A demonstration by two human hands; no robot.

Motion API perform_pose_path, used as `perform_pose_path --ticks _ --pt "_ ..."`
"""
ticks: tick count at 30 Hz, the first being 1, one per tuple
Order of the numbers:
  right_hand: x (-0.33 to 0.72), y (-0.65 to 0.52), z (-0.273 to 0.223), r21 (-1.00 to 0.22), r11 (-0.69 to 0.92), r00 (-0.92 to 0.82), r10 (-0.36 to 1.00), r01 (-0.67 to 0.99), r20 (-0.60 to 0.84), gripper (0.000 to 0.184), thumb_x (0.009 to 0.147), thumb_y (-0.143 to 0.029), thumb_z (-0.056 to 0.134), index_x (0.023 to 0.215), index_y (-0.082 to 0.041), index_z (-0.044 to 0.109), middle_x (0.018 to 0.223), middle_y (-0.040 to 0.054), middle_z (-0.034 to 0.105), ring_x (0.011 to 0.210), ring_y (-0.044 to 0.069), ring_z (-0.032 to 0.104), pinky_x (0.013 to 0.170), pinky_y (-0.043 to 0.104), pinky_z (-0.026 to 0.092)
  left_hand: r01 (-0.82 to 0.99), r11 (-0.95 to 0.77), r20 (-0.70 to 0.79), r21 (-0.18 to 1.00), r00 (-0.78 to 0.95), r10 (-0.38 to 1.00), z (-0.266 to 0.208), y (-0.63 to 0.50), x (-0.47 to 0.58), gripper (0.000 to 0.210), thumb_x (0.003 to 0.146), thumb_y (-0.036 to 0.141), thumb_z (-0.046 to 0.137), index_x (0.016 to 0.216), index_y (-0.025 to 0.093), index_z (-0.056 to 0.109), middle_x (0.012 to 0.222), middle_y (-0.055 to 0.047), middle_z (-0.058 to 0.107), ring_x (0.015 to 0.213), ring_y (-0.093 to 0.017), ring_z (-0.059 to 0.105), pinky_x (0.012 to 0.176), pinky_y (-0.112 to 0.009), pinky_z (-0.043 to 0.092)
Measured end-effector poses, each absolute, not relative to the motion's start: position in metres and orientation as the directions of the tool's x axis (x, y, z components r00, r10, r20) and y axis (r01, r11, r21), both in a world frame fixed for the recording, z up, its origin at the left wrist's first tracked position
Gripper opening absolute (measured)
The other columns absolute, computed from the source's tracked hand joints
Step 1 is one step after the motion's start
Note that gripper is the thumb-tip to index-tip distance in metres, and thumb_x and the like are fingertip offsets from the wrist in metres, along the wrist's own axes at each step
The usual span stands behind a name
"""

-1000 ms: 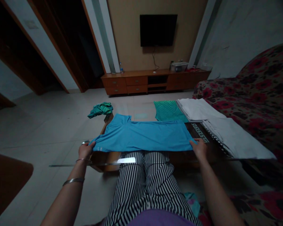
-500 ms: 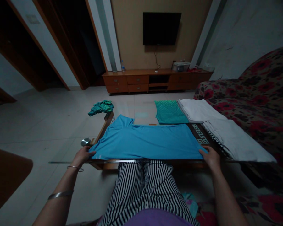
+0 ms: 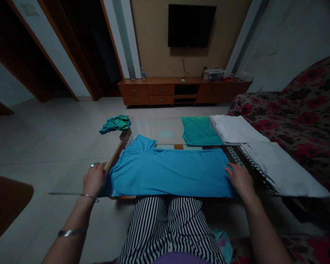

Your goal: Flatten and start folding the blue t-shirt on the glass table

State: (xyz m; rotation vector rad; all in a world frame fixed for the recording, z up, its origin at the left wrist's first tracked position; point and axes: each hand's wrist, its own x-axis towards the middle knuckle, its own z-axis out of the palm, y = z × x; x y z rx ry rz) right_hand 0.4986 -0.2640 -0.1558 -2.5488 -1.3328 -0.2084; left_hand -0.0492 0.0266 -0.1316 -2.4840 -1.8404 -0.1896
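A blue T-shirt (image 3: 170,170), folded lengthwise with one sleeve pointing away from me, lies across a glass-topped table. At its left end my left hand (image 3: 95,179) has its fingers curled over the fabric's edge; the grip itself is partly hidden by the hand. My right hand (image 3: 240,180) pinches the right edge of the shirt with thumb and fingers. Beyond the right end lies a folded green garment (image 3: 200,131). White folded garments (image 3: 280,165) are stacked near the right hand.
A crumpled green garment (image 3: 115,124) sits at the table's far left corner. A flowered sofa (image 3: 305,106) stands at the right. Along the far wall is a wooden TV cabinet (image 3: 161,91) under a television (image 3: 191,25).
Both hands have shifted from the shirt's near corners to a little farther up its side edges. The shirt's near edge lies slightly closer to me in view.
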Motion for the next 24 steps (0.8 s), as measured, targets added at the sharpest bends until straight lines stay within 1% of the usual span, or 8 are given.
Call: perform_pose_path --ticks 3,5,7,11,14,17,22,24 --pt "0.456 -0.209 -0.16 -0.266 -0.215 0.301 0.889 0.94 0.344 0.04 0.094 -0.034 0.041 0.123 -0.016 0.062 0.123 0.0131 0.063 0.116 0.026 0.056 0.1 0.041 0.043 0.867 -0.498 0.249 0.029 0.476 0.843 -0.141 0.035 -0.004 0.048 0.095 0.036 0.034 0.134 0.012 0.05 0.145 -0.017 0.044 0.136 -0.031 0.038 0.106 -0.048 0.037" --pt "0.435 -0.18 -0.167 -0.289 -0.069 0.172 0.923 0.955 0.345 0.038 0.095 -0.034 0.042 0.123 -0.019 0.062 0.128 0.01 0.061 0.122 0.025 0.052 0.102 0.041 0.041 0.802 -0.595 0.24 0.045 0.57 0.786 -0.151 0.037 0.02 0.051 0.096 0.039 0.036 0.139 0.014 0.046 0.152 -0.014 0.036 0.142 -0.029 0.028 0.111 -0.049 0.031" --pt "0.423 -0.157 -0.171 -0.28 -0.074 0.154 0.948 0.957 0.278 0.034 0.095 -0.034 0.044 0.116 -0.019 0.066 0.122 0.0099 0.064 0.117 0.025 0.054 0.099 0.041 0.043 0.778 -0.625 0.193 0.071 0.604 0.773 -0.162 0.039 0.035 0.053 0.095 0.041 0.038 0.141 0.015 0.044 0.154 -0.013 0.033 0.144 -0.029 0.024 0.112 -0.051 0.028" --pt "0.414 -0.095 -0.154 -0.252 -0.189 0.239 0.954 0.949 0.183 0.03 0.094 -0.033 0.047 0.099 -0.016 0.072 0.103 0.0137 0.069 0.1 0.026 0.059 0.092 0.038 0.043 0.789 -0.605 0.13 0.11 0.592 0.796 -0.175 0.038 0.039 0.055 0.095 0.043 0.039 0.143 0.016 0.043 0.153 -0.014 0.033 0.144 -0.029 0.025 0.113 -0.054 0.025" --pt "0.389 -0.013 -0.132 -0.332 -0.077 0.13 0.982 0.94 0.139 0.027 0.092 -0.027 0.05 0.104 -0.015 0.071 0.109 0.0133 0.069 0.105 0.024 0.059 0.093 0.034 0.041 0.789 -0.606 0.136 0.102 0.592 0.794 -0.177 0.037 0.037 0.056 0.095 0.046 0.039 0.144 0.019 0.042 0.153 -0.012 0.033 0.144 -0.029 0.025 0.115 -0.054 0.021" --pt "0.345 0.079 -0.123 -0.426 -0.01 0.02 1.0 0.905 0.02 0.027 0.09 -0.026 0.054 0.11 -0.015 0.069 0.116 0.011 0.067 0.106 0.022 0.061 0.09 0.029 0.043 0.805 -0.586 0.104 0.092 0.578 0.81 -0.178 0.039 0.037 0.056 0.095 0.048 0.04 0.144 0.022 0.042 0.154 -0.009 0.032 0.144 -0.029 0.025 0.115 -0.054 0.021" --pt "0.282 0.189 -0.138 -0.433 -0.042 0.016 0.998 0.9 -0.064 0.04 0.087 -0.034 0.06 0.12 -0.011 0.064 0.122 0.015 0.064 0.108 0.023 0.061 0.086 0.028 0.046 0.822 -0.564 0.083 0.079 0.558 0.826 -0.185 0.045 0.035 0.06 0.092 0.051 0.044 0.145 0.024 0.042 0.154 -0.008 0.031 0.143 -0.033 0.025 0.113 -0.057 0.025" --pt "0.268 0.213 -0.145 -0.424 -0.071 0.025 0.993 0.903 -0.112 0.048 0.081 -0.038 0.067 0.119 -0.01 0.063 0.121 0.017 0.065 0.106 0.026 0.062 0.084 0.03 0.047 0.818 -0.569 0.1 0.079 0.562 0.821 -0.189 0.046 0.033 0.061 0.092 0.053 0.043 0.145 0.024 0.041 0.155 -0.008 0.03 0.143 -0.034 0.025 0.112 -0.058 0.026"
